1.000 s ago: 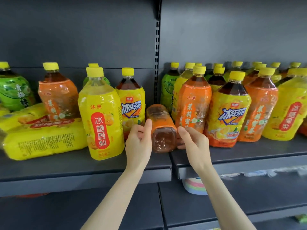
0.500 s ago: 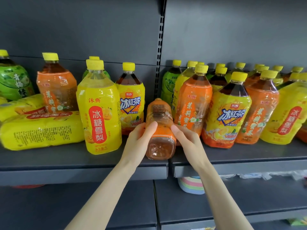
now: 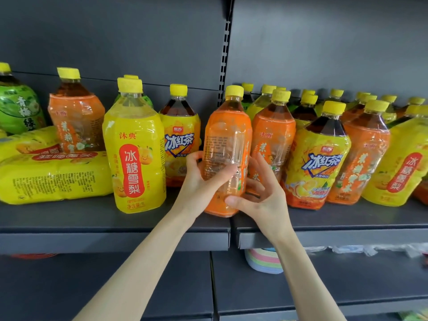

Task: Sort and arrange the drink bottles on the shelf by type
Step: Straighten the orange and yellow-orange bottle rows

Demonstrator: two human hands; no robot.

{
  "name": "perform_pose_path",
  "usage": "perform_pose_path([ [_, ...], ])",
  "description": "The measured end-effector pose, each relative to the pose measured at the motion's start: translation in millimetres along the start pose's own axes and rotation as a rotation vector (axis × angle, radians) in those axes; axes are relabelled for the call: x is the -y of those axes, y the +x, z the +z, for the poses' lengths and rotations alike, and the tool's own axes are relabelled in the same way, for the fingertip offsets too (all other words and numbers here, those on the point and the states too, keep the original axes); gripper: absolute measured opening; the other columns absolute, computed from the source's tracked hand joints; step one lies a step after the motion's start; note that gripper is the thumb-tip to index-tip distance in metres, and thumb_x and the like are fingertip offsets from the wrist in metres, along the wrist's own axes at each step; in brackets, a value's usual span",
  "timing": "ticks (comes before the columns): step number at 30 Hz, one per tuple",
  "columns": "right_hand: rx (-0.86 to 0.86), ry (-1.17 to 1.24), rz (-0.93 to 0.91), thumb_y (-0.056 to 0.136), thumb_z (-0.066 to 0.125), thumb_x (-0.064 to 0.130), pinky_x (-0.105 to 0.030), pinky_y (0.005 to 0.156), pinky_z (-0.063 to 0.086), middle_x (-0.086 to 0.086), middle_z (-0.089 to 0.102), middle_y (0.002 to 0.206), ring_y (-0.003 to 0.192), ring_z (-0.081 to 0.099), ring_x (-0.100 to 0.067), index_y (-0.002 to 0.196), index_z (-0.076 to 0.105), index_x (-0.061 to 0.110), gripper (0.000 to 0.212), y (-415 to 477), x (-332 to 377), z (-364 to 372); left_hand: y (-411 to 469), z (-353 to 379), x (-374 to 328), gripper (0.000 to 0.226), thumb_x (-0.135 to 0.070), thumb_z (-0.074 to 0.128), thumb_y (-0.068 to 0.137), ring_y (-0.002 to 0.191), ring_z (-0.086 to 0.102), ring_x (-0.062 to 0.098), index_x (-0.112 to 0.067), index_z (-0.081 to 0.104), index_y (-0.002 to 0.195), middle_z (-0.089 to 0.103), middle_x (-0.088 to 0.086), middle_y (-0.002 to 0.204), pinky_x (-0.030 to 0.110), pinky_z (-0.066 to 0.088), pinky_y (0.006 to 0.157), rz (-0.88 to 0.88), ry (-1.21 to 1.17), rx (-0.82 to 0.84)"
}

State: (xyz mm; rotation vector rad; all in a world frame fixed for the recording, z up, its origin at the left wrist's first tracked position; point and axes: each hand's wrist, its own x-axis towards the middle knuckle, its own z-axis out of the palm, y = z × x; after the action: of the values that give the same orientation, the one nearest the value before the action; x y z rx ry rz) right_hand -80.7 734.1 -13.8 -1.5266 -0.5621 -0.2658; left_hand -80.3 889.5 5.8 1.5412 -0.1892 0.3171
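Both hands meet on one orange-labelled bottle (image 3: 228,144): the left hand (image 3: 201,181) wraps its lower left side with the thumb across the front, and the right hand (image 3: 261,195) touches its lower right side with the thumb pressed near the base and the fingers spread loosely. That bottle stands upright at the near edge of the shelf (image 3: 115,225), right over the seam between the two shelf boards, its yellow cap on top. Just left of it, farther back, stands a yellow iced-tea bottle (image 3: 180,135), and nearer left a tall yellow pear-drink bottle (image 3: 134,156). Beyond that, two yellow bottles (image 3: 53,174) lie on their sides, with another orange bottle (image 3: 76,121) and a green bottle (image 3: 18,110) upright behind them. To the right, touching or nearly touching the held bottle, a second orange bottle (image 3: 273,133) stands among a crowded mix of orange, yellow and green bottles. Below the shelf sits a stack of pastel bowls (image 3: 261,260).
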Motion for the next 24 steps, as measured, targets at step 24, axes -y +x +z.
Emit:
perform_pose_path([
  [24, -0.176, -0.39, -0.093, 0.074, 0.082, 0.017, -0.021, 0.087, 0.054, 0.01, 0.053, 0.119, 0.106, 0.058, -0.004, 0.138, 0.033, 0.042, 0.085, 3.6, -12.7, 6.7, -2.9, -25.3, 10.1, 0.064, -0.035, 0.052, 0.088, 0.124, 0.044, -0.004, -0.019, 0.031, 0.147, 0.044, -0.003, 0.144, 0.006, 0.043, 0.089, 0.254, 0.344, 0.005],
])
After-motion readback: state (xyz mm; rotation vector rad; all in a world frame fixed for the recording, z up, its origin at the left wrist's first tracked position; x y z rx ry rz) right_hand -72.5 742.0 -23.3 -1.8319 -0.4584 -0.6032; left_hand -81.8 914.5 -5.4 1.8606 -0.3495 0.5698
